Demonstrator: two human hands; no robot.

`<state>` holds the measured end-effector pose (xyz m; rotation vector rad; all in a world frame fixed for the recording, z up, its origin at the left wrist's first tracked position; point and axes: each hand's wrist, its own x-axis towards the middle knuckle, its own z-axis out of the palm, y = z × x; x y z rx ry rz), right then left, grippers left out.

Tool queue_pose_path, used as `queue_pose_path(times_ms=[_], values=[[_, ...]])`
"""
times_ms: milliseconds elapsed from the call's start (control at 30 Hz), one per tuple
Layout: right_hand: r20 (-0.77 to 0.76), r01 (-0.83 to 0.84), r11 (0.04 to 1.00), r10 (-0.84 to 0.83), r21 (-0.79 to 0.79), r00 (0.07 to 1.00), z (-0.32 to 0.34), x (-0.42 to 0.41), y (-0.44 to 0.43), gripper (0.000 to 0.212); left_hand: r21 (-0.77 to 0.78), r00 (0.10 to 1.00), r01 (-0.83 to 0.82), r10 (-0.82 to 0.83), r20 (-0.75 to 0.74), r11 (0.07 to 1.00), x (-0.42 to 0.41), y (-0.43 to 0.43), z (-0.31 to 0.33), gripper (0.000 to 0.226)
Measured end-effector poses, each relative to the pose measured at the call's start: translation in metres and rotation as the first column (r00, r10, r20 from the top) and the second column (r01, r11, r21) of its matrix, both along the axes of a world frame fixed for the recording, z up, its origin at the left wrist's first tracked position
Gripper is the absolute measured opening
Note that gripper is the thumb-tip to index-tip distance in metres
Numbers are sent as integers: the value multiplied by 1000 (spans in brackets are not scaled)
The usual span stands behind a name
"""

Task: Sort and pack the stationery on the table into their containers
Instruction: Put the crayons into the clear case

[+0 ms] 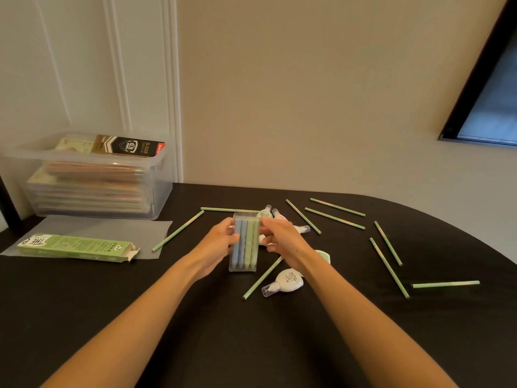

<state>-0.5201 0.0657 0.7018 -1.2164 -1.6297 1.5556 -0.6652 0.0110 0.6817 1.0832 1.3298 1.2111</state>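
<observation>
A clear plastic case (244, 252) with blue and green pens inside is held above the black table (251, 345). My left hand (219, 242) grips its left side. My right hand (282, 238) holds its right side near the top. Several green pencils lie scattered around, one at the left (177, 231) and one under my right wrist (261, 278). A white correction tape (286, 281) lies just below my right hand, and more of them (270, 212) lie behind the case, partly hidden. An open green pencil box (75, 247) lies at the left.
A clear storage bin (92, 177) with flat packs and a black 0.5 mm box stands at the back left by the wall. A translucent sheet (117, 228) lies under the green box. More pencils (389, 267) spread toward the table's curved right edge.
</observation>
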Motion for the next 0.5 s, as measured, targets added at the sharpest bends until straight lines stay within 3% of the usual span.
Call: queue_pose_path(times_ms=[133, 200, 333, 500], values=[[-120, -8, 1000, 4, -30, 993, -1, -2, -2, 16, 31, 967, -62, 52, 250, 998, -5, -1, 1, 36], [-153, -18, 999, 10, -48, 988, 0, -3, -3, 15, 8, 948, -98, 91, 306, 995, -5, 0, -1, 37], [-199, -32, 998, 21, -54, 980, -1, -1, -6, 18, -12, 957, -122, 121, 262, 992, -1, -1, -1, 36], [-242, -12, 999, 21, 40, 970, 0, -7, -2, 21, 103, 978, -154, 137, 155, 983, 9, 1, 9, 23]])
